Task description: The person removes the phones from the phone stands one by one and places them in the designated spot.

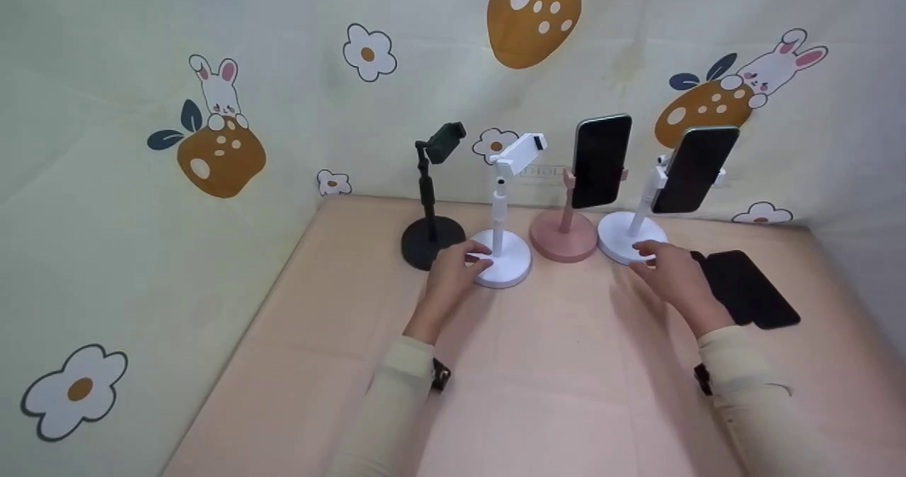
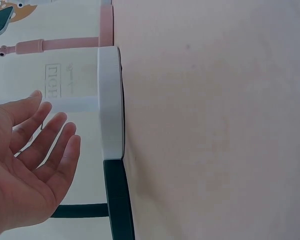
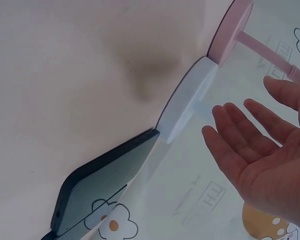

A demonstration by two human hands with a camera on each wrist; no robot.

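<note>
My left hand (image 1: 453,273) hovers at the near left side of a white phone stand (image 1: 511,270), whose clamp holds no phone. In the left wrist view its fingers (image 2: 49,131) are relaxed and spread, with nothing in them. The right hand (image 1: 674,276) is by the base of another white phone stand (image 1: 624,232), which carries an upright dark-screened phone (image 1: 695,170). The right wrist view shows that hand's fingers (image 3: 240,132) loosely extended and holding nothing. Between these stands is a pink phone stand (image 1: 563,242) with a phone (image 1: 601,162) in its clamp.
A black phone stand (image 1: 426,188) with a bare clamp stands leftmost in the row. Dark phones (image 1: 759,290) lie flat on the pink tablecloth (image 1: 552,364) at the right, partly behind my right hand. A patterned curtain (image 1: 283,250) rises directly behind the stands.
</note>
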